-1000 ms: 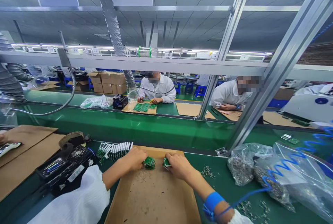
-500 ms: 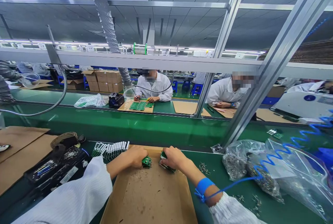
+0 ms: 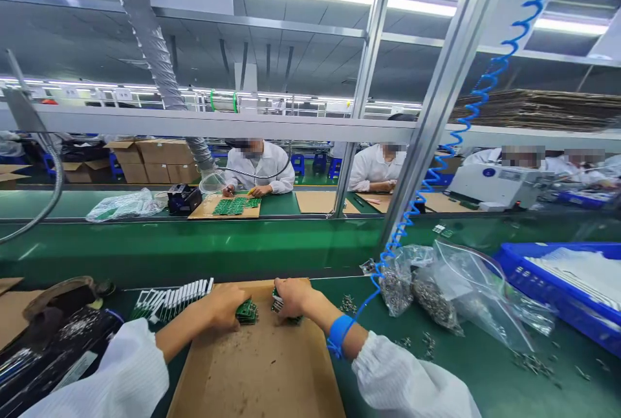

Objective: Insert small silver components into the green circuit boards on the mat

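Near the cardboard's (image 3: 259,373) far edge, still-separate board stacks (image 3: 248,312) are being pinched by left hand (image 3: 226,306) and right hand (image 3: 291,296), the latter's apparently being covered more.

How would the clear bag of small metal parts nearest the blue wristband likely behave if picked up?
Probably floppy: the clear bag has thin, creased film and slumps on the green worktop. Likely heavy for its size, since many metallic-looking parts fill it. It seems unlikely to roll; those small pieces would probably shift and sag instead.
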`<move>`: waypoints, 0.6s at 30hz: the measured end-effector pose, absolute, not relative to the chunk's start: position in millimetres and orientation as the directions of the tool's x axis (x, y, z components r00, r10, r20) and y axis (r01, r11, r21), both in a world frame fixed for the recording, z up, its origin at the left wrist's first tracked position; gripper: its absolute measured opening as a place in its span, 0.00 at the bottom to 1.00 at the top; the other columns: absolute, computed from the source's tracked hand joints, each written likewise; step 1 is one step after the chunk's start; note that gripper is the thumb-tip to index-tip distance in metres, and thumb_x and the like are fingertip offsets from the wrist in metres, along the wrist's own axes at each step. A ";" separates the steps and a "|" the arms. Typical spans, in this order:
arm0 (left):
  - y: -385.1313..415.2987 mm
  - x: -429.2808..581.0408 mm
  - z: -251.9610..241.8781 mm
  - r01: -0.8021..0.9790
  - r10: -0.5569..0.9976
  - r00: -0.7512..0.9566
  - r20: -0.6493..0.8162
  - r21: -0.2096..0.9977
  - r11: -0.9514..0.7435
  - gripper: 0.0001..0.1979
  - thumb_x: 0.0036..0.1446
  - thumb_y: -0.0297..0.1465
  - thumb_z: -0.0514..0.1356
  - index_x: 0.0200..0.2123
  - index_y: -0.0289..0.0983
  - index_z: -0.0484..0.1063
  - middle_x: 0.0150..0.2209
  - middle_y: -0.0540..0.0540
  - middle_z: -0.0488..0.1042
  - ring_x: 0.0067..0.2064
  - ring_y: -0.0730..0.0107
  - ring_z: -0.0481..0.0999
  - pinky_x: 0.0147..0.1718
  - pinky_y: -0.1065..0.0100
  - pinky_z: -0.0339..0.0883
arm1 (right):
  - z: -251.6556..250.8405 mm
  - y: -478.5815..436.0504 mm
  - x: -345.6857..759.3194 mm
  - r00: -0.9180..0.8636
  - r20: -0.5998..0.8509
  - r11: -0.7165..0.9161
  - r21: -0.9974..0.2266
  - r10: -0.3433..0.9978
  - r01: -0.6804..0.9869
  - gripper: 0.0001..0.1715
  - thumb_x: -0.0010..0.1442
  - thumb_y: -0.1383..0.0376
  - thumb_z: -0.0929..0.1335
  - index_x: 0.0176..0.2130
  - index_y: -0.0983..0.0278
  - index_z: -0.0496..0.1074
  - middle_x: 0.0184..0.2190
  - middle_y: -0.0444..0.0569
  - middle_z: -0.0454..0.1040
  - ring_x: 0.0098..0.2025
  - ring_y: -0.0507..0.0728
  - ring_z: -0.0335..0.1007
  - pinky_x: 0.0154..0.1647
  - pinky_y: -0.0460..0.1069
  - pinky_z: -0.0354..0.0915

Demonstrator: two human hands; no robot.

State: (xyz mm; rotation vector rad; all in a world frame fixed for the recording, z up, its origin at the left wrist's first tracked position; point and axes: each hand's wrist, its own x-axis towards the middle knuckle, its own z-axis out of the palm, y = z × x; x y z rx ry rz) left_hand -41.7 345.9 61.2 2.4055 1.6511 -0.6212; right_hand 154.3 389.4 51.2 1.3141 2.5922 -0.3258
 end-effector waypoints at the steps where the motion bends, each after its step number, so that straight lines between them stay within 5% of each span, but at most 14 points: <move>1: 346.1 -42.0 61.2 0.918 0.854 0.308 -0.419 -0.105 -0.382 0.21 0.61 0.40 0.65 0.53 0.37 0.71 0.53 0.42 0.74 0.53 0.56 0.75 0.51 0.50 0.71 | 49.0 387.7 154.1 -0.580 -0.279 0.578 -0.100 0.765 0.810 0.42 0.45 0.61 0.80 0.57 0.67 0.69 0.52 0.62 0.77 0.54 0.68 0.76 0.48 0.53 0.71; 6: 341.5 -37.7 60.2 0.911 0.854 0.309 -0.419 -0.128 -0.392 0.19 0.62 0.39 0.64 0.53 0.37 0.71 0.52 0.42 0.74 0.53 0.56 0.75 0.52 0.49 0.71 | 40.9 377.9 159.0 -0.600 -0.217 0.595 -0.094 0.770 0.798 0.35 0.47 0.71 0.75 0.55 0.67 0.69 0.50 0.61 0.79 0.53 0.67 0.76 0.46 0.53 0.70; 12: 345.2 -39.2 57.5 0.925 0.854 0.275 -0.442 -0.121 -0.360 0.15 0.62 0.38 0.64 0.49 0.37 0.73 0.50 0.43 0.76 0.51 0.59 0.76 0.51 0.50 0.71 | 39.1 398.3 167.0 -0.619 -0.181 0.618 -0.071 0.764 0.783 0.38 0.49 0.68 0.74 0.58 0.65 0.66 0.48 0.60 0.79 0.48 0.69 0.78 0.41 0.54 0.69; 18: 427.8 -66.4 68.5 0.960 0.901 0.199 -0.386 -0.107 -0.258 0.21 0.63 0.39 0.62 0.56 0.38 0.68 0.55 0.41 0.72 0.53 0.56 0.74 0.52 0.48 0.71 | 38.7 489.4 151.3 -0.607 -0.197 0.611 -0.043 0.770 0.790 0.37 0.56 0.67 0.74 0.62 0.66 0.64 0.51 0.60 0.77 0.51 0.67 0.76 0.46 0.56 0.70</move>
